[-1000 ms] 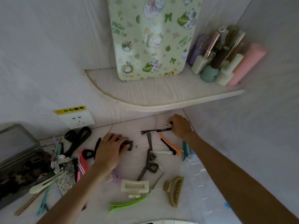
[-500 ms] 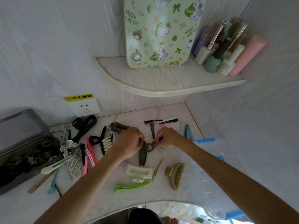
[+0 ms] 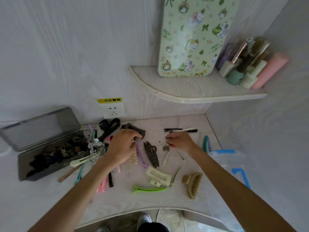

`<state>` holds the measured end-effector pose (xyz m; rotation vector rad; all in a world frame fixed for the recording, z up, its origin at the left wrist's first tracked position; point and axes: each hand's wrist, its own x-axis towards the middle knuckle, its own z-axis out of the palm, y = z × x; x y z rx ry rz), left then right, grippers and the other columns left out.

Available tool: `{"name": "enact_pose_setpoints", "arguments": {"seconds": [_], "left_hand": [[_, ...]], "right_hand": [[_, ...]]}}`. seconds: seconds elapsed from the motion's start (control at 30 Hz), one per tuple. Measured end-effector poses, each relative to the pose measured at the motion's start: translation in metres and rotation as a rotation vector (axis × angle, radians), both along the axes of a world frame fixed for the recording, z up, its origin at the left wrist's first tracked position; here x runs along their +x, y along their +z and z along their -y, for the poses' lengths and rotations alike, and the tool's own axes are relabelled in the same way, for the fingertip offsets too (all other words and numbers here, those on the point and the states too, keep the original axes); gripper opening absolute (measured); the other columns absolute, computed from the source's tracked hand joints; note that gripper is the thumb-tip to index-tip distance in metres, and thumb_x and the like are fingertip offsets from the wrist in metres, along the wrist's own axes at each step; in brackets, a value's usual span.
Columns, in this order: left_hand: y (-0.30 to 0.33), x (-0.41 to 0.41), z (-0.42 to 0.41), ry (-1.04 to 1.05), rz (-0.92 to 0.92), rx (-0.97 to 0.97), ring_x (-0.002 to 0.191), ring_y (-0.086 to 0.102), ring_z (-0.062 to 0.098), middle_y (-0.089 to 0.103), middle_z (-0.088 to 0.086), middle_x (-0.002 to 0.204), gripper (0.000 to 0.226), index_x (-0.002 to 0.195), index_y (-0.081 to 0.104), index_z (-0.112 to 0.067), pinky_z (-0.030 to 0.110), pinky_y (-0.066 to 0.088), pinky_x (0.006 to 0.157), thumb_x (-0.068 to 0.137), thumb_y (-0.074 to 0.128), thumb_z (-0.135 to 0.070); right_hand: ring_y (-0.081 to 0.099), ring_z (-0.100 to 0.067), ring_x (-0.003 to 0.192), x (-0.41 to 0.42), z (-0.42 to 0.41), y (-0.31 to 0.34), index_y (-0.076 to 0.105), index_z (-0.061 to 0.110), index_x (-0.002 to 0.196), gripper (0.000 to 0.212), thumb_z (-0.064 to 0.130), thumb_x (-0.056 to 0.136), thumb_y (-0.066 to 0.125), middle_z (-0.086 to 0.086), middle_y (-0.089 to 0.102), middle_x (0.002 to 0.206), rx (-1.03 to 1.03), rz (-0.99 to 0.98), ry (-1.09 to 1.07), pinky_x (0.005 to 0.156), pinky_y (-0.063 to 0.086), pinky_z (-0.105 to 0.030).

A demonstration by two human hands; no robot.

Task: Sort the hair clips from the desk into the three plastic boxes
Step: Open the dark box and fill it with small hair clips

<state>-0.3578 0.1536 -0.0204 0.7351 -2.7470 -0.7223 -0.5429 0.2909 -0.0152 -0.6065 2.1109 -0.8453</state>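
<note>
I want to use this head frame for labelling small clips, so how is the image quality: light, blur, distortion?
Head view: dim, flat light with soft shadows; wide-angle bending curves the desk edge and shelf. The right hand and the small clips by it are smeared, the left hand is softer still. The green clip and tan claw clip read clearly. The tin holds only dark, unreadable shapes.

The desk is pale wood. Clips lie all over it. A green clip and a cream claw clip lie nearer the person than both hands. A tan claw clip lies under the right arm. A dark brown clip lies between the left hand and the right hand. An open grey tin sits well out past the left hand.
</note>
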Motion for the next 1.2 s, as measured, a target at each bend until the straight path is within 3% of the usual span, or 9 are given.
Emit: {"name": "enact_pose_setpoints", "arguments": {"seconds": [0.07, 0.13, 0.33, 0.43, 0.67, 0.77, 0.93, 1.07, 1.2], "left_hand": [[0.014, 0.019, 0.008, 0.097, -0.057, 0.072, 0.105, 0.053, 0.008, 0.062, -0.008, 0.116, 0.026, 0.111, 0.065, -0.022, 0.024, 0.038, 0.093, 0.088, 0.057, -0.012], [0.024, 0.040, 0.015, 0.177, -0.058, 0.153, 0.094, 0.055, 0.004, 0.062, -0.008, 0.115, 0.026, 0.112, 0.064, -0.023, 0.020, 0.040, 0.083, 0.090, 0.055, -0.012], [0.028, 0.106, 0.042, 0.300, 0.077, 0.196, 0.109, 0.059, 0.013, 0.063, -0.003, 0.121, 0.024, 0.111, 0.065, -0.022, 0.024, 0.041, 0.091, 0.090, 0.055, -0.016], [0.015, 0.129, 0.056, 0.343, 0.196, 0.115, 0.115, 0.053, 0.019, 0.059, -0.001, 0.126, 0.032, 0.119, 0.061, -0.022, 0.032, 0.043, 0.095, 0.088, 0.056, -0.015], [-0.004, 0.153, 0.071, 0.307, 0.177, 0.112, 0.116, 0.051, 0.016, 0.056, -0.006, 0.125, 0.032, 0.120, 0.058, -0.024, 0.030, 0.044, 0.092, 0.090, 0.054, -0.017], [0.001, 0.165, 0.074, 0.306, 0.050, 0.065, 0.112, 0.053, 0.014, 0.060, -0.008, 0.120, 0.026, 0.116, 0.061, -0.025, 0.028, 0.044, 0.090, 0.091, 0.055, -0.021], [0.015, 0.208, 0.088, 0.746, -0.228, -0.072, 0.096, 0.059, 0.019, 0.064, -0.003, 0.102, 0.015, 0.101, 0.063, -0.022, 0.031, 0.048, 0.073, 0.089, 0.057, -0.015], [0.014, 0.249, 0.110, 1.146, -0.444, 0.064, 0.098, 0.058, 0.025, 0.057, 0.006, 0.109, 0.020, 0.105, 0.055, -0.015, 0.038, 0.048, 0.074, 0.086, 0.059, -0.012], [0.006, 0.292, 0.139, 1.075, -0.202, 0.040, 0.124, 0.043, 0.031, 0.042, 0.010, 0.136, 0.049, 0.128, 0.046, -0.013, 0.046, 0.046, 0.089, 0.083, 0.061, -0.005]], "right_hand": [[0.061, 0.000, 0.045, 0.005, 0.014, 0.016, 0.060, -0.003, 0.110, 0.022, 0.000, 0.088, 0.057, -0.010, 0.061, 0.077, -0.078, 0.179, -0.067, 0.049, 0.050, -0.010], [0.063, -0.005, 0.057, 0.013, 0.028, 0.031, 0.062, 0.006, 0.104, 0.016, 0.005, 0.089, 0.058, -0.005, 0.063, 0.079, -0.098, 0.246, -0.016, 0.052, 0.052, -0.012], [0.061, -0.025, 0.105, 0.003, 0.034, 0.013, 0.068, 0.005, 0.106, 0.023, 0.008, 0.084, 0.060, -0.012, 0.064, 0.118, 0.267, -0.355, 0.271, 0.085, 0.047, -0.024], [0.059, -0.024, 0.110, 0.009, 0.017, -0.012, 0.067, 0.003, 0.104, 0.030, 0.014, 0.076, 0.071, -0.009, 0.065, 0.111, 0.381, -0.383, 0.350, 0.089, 0.043, -0.025], [0.065, -0.024, 0.088, 0.032, 0.029, -0.004, 0.071, 0.011, 0.087, 0.010, 0.017, 0.081, 0.065, -0.008, 0.069, 0.092, 0.136, -0.592, 0.221, 0.069, 0.041, -0.023], [0.062, -0.021, 0.085, 0.073, 0.070, 0.028, 0.069, 0.014, 0.099, 0.016, 0.019, 0.083, 0.066, -0.004, 0.063, 0.097, -0.104, -0.557, 0.166, 0.076, 0.046, -0.027], [0.062, -0.018, 0.094, 0.186, 0.152, 0.045, 0.065, 0.020, 0.108, 0.023, 0.024, 0.085, 0.062, -0.001, 0.063, 0.108, -0.251, -0.427, 0.544, 0.087, 0.050, -0.031], [0.061, -0.014, 0.103, 0.230, 0.182, 0.039, 0.062, 0.023, 0.115, 0.027, 0.028, 0.088, 0.059, 0.002, 0.065, 0.115, -0.220, -0.458, 0.656, 0.101, 0.044, -0.037], [0.060, -0.016, 0.106, 0.244, 0.189, 0.037, 0.063, 0.021, 0.113, 0.026, 0.023, 0.088, 0.058, 0.003, 0.065, 0.116, -0.168, -0.510, 0.653, 0.103, 0.042, -0.037]]}}
